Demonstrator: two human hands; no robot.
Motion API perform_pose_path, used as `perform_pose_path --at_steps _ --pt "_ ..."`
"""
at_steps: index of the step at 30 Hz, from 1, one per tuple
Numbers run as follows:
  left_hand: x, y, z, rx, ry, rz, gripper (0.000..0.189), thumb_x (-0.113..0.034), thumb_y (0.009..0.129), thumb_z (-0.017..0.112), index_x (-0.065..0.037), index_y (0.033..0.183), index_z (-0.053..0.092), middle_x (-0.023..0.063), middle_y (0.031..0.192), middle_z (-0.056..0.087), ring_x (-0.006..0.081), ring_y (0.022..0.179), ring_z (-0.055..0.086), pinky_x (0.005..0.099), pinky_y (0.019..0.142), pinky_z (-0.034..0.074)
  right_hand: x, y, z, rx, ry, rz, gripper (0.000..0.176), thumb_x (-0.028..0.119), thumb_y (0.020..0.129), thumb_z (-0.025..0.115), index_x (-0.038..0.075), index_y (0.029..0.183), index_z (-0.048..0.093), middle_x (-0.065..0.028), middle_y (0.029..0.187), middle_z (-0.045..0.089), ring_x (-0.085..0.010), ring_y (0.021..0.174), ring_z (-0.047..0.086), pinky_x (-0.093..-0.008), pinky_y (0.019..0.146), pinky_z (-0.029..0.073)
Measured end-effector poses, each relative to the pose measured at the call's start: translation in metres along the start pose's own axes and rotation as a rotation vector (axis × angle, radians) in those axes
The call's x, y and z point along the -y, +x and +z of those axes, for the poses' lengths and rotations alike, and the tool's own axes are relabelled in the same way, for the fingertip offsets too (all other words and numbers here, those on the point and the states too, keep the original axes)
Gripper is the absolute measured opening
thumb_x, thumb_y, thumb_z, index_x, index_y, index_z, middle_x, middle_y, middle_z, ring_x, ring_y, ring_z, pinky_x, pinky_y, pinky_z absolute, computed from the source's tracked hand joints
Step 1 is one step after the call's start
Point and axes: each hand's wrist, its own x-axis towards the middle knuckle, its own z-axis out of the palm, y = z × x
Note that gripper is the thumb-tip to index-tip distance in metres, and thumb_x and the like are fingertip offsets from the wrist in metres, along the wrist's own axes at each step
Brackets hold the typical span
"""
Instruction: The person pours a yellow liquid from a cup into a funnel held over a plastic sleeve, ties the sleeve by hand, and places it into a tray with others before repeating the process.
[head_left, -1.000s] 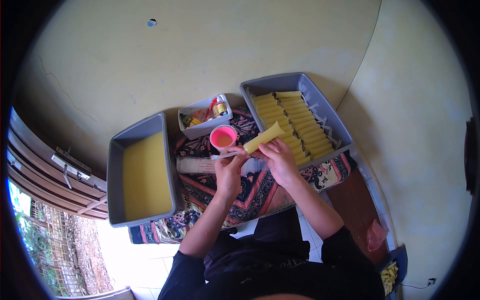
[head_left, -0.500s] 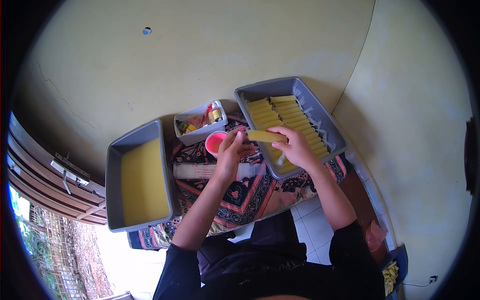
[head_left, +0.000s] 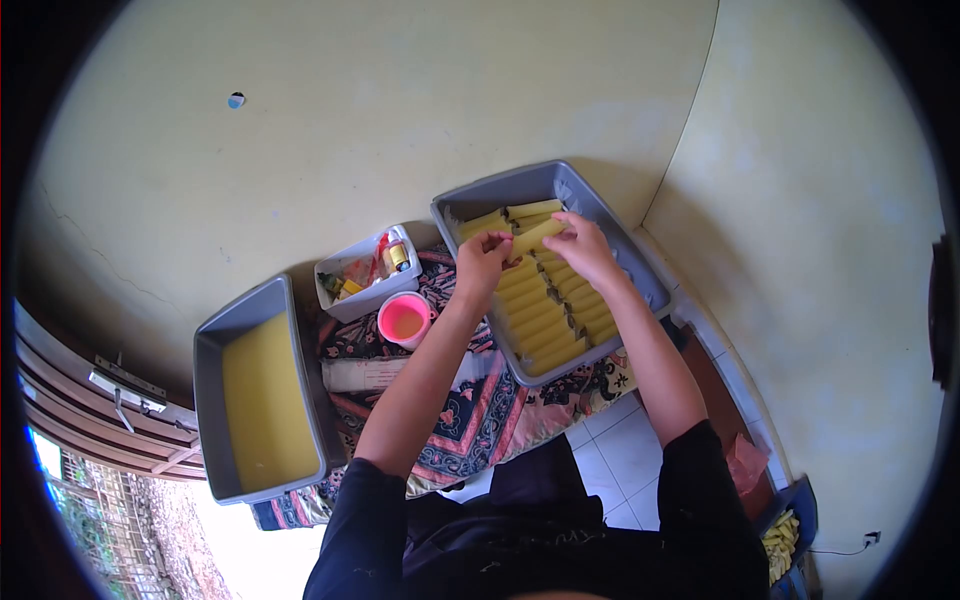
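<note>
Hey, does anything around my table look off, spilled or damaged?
A thin, jagged crack runs down the wall at the far left, which looks like damage. Crumpled pink plastic lies low at the right, perhaps dropped. I see no spill around the gray tub of yellow liquid.

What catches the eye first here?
Probably the gray tub on the right, packed with rows of yellow tubes, with the left hand and right hand holding one tube above them. Next, the gray tub on the left with yellow liquid, and the bright pink cup between.
</note>
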Motion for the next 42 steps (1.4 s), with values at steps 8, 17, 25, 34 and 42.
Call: perform_pose_path --at_steps 8,17,25,34,42 --pt "0.036 0.078 0.015 -0.062 -0.001 -0.184 0.018 -0.001 0.088 0.055 0.006 0.105 0.055 0.0110 0.098 0.058 0.0180 0.082 0.060 0.0319 0.080 0.057 -0.050 0.075 -0.002 -0.048 0.202 0.098 0.031 0.007 0.083 0.067 -0.010 0.108 0.059 -0.0158 0.096 0.064 -0.0203 0.082 0.065 -0.0296 0.071 0.057" --pt "0.093 0.162 0.019 -0.183 0.472 -0.232 0.033 -0.007 0.076 0.055 0.006 0.106 0.061 0.0198 0.106 0.065 0.0315 0.096 0.063 0.0392 0.083 0.048 -0.099 0.132 0.015 -0.124 -0.498 -0.057 0.027 0.018 0.074 0.072 -0.002 0.092 0.069 -0.0183 0.082 0.069 -0.0283 0.082 0.068 -0.0358 0.077 0.053" --pt "0.092 0.169 0.026 -0.096 0.649 -0.176 0.027 0.000 0.074 0.049 0.006 0.097 0.062 0.0174 0.089 0.062 0.0268 0.081 0.058 0.0370 0.068 0.045 -0.132 0.148 0.025 -0.210 -0.494 -0.233 0.015 0.006 0.074 0.063 0.000 0.087 0.066 -0.0219 0.084 0.066 -0.0377 0.085 0.064 -0.0425 0.079 0.051" --pt "0.069 0.149 0.031 -0.143 0.702 -0.102 0.041 -0.003 0.075 0.050 0.001 0.116 0.055 0.0264 0.118 0.057 0.0401 0.115 0.052 0.0411 0.096 0.042 -0.130 0.140 0.030 -0.260 -0.487 -0.290 0.004 0.001 0.075 0.061 -0.001 0.078 0.062 -0.0225 0.078 0.063 -0.0387 0.078 0.063 -0.0446 0.073 0.051" --pt "0.077 0.154 0.027 -0.035 0.730 -0.033 0.040 -0.004 0.074 0.049 0.004 0.113 0.055 0.0289 0.115 0.058 0.0413 0.115 0.050 0.0417 0.097 0.041 -0.127 0.139 0.027 -0.247 -0.545 -0.285 0.011 0.003 0.073 0.064 0.000 0.083 0.067 -0.0225 0.081 0.064 -0.0382 0.082 0.063 -0.0445 0.076 0.051"
